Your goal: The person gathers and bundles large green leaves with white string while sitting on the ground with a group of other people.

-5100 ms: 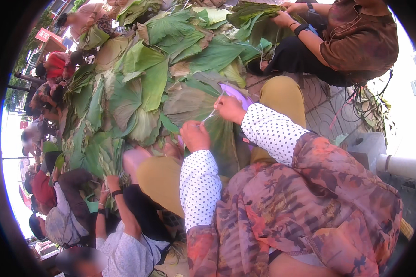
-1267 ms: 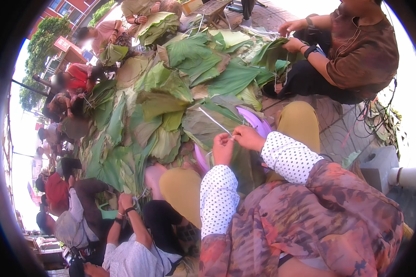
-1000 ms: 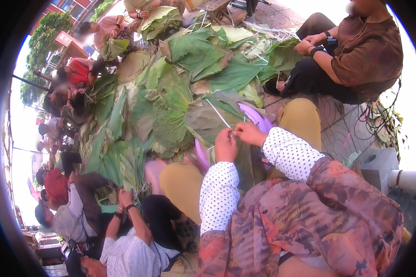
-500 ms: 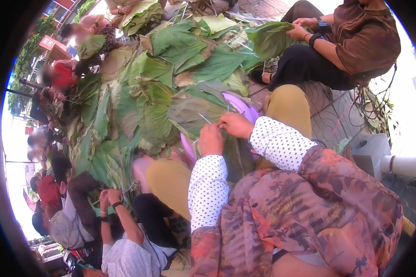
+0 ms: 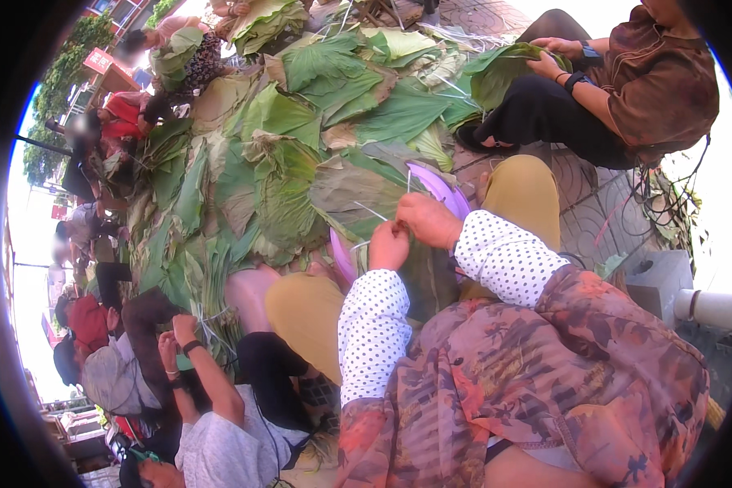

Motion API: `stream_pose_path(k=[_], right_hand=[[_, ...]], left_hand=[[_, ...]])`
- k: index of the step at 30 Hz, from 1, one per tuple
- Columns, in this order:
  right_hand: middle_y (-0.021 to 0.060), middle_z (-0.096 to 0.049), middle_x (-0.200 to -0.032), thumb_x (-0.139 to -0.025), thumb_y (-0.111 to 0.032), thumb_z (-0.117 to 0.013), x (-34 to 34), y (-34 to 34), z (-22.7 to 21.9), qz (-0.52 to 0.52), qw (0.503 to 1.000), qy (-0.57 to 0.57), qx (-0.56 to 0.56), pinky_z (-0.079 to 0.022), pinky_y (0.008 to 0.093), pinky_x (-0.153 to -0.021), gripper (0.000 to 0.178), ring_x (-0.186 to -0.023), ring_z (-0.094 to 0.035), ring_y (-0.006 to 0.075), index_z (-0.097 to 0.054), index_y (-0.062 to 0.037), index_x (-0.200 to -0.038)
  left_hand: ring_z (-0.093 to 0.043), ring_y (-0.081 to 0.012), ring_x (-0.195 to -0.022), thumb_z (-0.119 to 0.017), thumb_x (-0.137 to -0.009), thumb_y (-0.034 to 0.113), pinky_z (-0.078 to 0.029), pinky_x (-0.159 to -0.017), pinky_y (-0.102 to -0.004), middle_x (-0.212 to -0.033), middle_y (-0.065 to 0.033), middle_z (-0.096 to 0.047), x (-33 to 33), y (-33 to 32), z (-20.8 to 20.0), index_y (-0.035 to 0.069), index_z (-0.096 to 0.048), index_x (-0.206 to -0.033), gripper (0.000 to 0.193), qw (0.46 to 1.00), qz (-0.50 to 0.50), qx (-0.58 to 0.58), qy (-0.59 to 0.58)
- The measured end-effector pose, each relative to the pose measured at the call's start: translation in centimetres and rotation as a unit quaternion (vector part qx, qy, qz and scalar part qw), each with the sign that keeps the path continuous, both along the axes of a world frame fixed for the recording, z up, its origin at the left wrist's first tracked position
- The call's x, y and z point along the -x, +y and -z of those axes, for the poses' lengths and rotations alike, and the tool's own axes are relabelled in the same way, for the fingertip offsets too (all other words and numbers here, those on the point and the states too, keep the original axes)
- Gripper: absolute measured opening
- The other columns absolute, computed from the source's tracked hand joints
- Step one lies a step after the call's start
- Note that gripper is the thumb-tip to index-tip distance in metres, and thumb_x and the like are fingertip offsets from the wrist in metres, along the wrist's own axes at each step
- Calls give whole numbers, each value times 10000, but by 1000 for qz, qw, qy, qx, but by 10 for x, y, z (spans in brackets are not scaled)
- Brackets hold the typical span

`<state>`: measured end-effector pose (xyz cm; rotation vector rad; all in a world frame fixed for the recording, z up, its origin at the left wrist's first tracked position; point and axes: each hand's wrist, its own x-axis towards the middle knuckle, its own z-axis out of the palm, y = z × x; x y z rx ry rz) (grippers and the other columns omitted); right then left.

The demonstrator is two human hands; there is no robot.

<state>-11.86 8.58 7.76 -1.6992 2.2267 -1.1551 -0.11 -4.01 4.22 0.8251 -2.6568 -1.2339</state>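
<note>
Both of my hands meet over a bundle of large dried green-brown leaves [image 5: 428,281] between my knees. My left hand [image 5: 389,246] is closed in a pinch on a thin white tie strip [image 5: 371,211], whose loose end sticks out to the upper left. Pressed close beside it, my right hand [image 5: 429,220] has its fingers curled in on the same strip; their tips are partly hidden. Just beyond my hands lies a broad grey-brown leaf [image 5: 354,192]. Purple slippers [image 5: 441,186] are on either side of the bundle.
A wide heap of leaves [image 5: 289,191] covers the ground ahead. A co-worker [image 5: 651,81] at the right holds leaves; another [image 5: 228,423] sits close at the lower left. A pink stool [image 5: 250,299] stands by my left knee. A concrete block [image 5: 660,281] and white pipe [image 5: 720,311] are at the right.
My hands have drawn tighter together, the right knuckles turning over the strip. The co-worker at the right has pulled the leaves nearer the lap. The lower-left person's hands have parted slightly.
</note>
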Motion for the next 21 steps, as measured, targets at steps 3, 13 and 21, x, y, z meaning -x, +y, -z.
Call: stream_pose_path(k=[3,13,21], right_hand=[[124,-587,-1004,-774,-60,-679,5,7,-1,-22,999,-23,-20,-501,450,-835,171,-995,-599,348,-668,-67,-944],[169,-588,-1150,-876,-87,-659,-1,6,-6,101,973,-188,-87,-500,429,-888,204,-1054,-613,361,-641,-49,-1076],[169,-615,-1060,-880,-188,-655,-16,8,5,98,971,-180,-120,-508,433,-862,195,-1013,-626,367,-646,-50,-1018]], left_hand=[[-664,-407,-858,-666,-900,271,-511,-795,-453,-899,-244,-692,6,5,-6,-21,-695,-895,294,997,-16,-69,0],[-479,-112,-543,-665,-891,209,-432,-522,-295,-705,-5,-538,9,4,-11,48,-650,-895,161,910,-197,-366,10],[-467,-93,-564,-658,-939,246,-429,-537,-283,-684,28,-518,6,6,-22,93,-617,-873,171,872,-213,-440,28]])
